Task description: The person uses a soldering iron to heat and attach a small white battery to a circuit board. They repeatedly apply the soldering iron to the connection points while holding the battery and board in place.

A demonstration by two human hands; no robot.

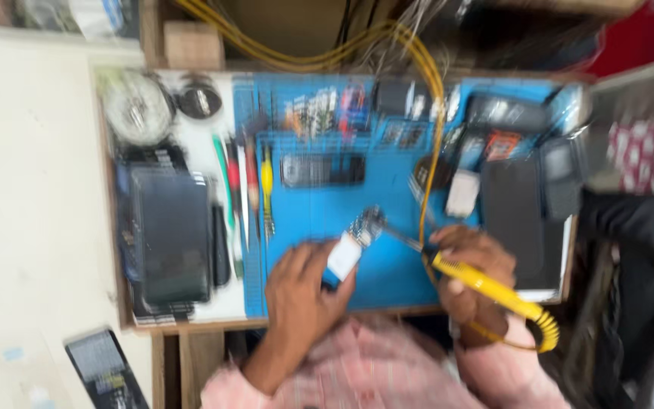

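Head view: I look down on a blurred workbench with a blue mat (387, 189); motion smear hides fine detail.
Left hand: my left hand (300, 291) has its fingers curled together, pinching a small white block (344, 256) against the mat; thumb and forefinger close on its lower end.
Right hand: my right hand (474, 276) is wrapped shut around a yellow-handled soldering iron (486, 288); its metal tip reaches left toward a small circuit board (367, 222).
Board: it lies just above the white block, touching or nearly touching it; I cannot tell which; it looks dark with pale specks.
Room: bare blue mat lies between my hands and below a dark phone (323, 170); screwdrivers (247, 189) bound the left, a black slab (512, 216) the right; the bench's near edge runs just under my wrists.
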